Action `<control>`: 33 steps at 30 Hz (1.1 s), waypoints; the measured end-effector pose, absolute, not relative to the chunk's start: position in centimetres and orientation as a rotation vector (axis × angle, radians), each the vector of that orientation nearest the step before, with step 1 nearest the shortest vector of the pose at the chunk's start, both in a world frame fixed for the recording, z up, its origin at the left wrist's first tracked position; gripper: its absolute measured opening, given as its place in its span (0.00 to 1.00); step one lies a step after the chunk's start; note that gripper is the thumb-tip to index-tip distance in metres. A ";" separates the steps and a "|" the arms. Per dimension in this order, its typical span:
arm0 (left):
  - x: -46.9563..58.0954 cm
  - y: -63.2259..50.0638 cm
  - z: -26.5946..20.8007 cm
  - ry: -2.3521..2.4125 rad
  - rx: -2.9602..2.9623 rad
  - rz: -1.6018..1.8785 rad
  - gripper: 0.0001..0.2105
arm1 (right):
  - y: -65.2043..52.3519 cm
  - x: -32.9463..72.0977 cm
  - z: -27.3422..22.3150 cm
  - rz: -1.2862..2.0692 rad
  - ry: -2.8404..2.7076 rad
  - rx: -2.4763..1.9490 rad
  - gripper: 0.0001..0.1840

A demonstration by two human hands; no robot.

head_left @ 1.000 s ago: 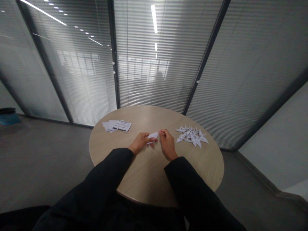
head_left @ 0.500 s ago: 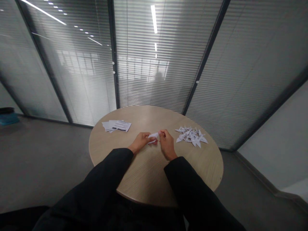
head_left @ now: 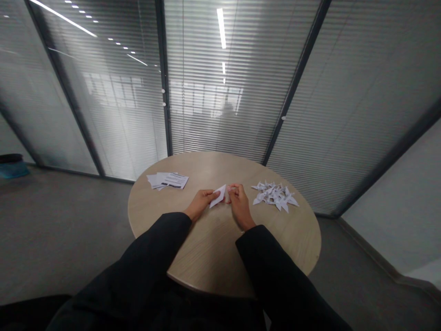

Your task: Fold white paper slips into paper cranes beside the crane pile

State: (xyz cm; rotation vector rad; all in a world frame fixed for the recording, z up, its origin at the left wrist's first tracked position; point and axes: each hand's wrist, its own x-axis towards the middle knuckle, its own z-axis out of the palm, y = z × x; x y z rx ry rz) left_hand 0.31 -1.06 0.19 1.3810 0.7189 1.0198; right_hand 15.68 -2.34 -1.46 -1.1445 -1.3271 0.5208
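Note:
A small white piece of folded paper (head_left: 217, 196), shaped like a slim diamond, is held a little above the table by my left hand (head_left: 200, 203). The left thumb lies on its face, and the fingers behind are mostly hidden. Just right of the paper's edge is my right hand (head_left: 240, 205), its fingers curled and thumb drawn in near the index finger. A narrow gap shows between the right thumb and the paper's upper tip. Nothing is visible in that hand's fingers. Further right on the table lies a heap of white folded paper cranes (head_left: 276, 195).
Several printed paper sheets (head_left: 172, 180) lie overlapping at the left of the round wooden table (head_left: 213, 257). Behind it stands a glass partition with blinds (head_left: 220, 133). A blue bin-like object (head_left: 14, 168) sits on the floor at far left.
The right fingers have come off the paper's upper tip. The paper has turned in my left hand and now shows more of its flat face.

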 end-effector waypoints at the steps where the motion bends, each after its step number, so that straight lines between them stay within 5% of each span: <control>1: 0.3 -1.0 0.2 0.729 1.339 1.046 0.22 | -2.4 15.5 -1.5 0.569 -1.319 -1.125 0.17; 10: 0.1 -0.4 -0.5 0.642 1.250 1.096 0.19 | -2.8 14.9 -1.1 0.820 -1.417 -1.062 0.17; 33: 0.5 -0.6 -0.3 0.649 1.324 1.027 0.21 | -2.8 16.0 -0.6 0.438 -1.461 -1.139 0.15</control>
